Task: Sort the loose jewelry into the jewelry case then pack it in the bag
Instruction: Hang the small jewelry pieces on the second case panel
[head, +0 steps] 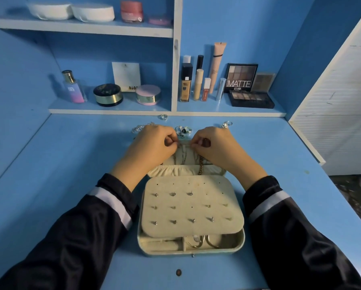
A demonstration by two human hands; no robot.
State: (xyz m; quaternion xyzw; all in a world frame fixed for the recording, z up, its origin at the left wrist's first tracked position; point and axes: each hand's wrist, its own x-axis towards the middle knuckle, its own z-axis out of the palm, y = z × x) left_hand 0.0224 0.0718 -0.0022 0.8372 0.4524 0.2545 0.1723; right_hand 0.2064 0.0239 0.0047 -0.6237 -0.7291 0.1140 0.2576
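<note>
An open cream jewelry case (191, 246) lies on the blue desk in front of me. Its padded earring panel (191, 208) carries several stud earrings. The lid (183, 162) is folded back, with an elastic pocket and chains hanging inside, one a gold chain (201, 166). My left hand (154, 145) and my right hand (215, 146) are at the lid's top edge, fingers curled, each pinching a thin necklace chain (184, 143) stretched between them. Loose rings (183, 129) and a silver chain (141, 127) lie on the desk just behind my hands. No bag is in view.
More loose rings lie at the back of the desk (163, 117) and behind my right hand (226, 124). A low shelf holds cosmetics: a perfume bottle (73, 86), compacts (108, 94), foundation tubes (186, 84) and eyeshadow palettes (250, 99). A white louvred panel (343, 114) stands to the right.
</note>
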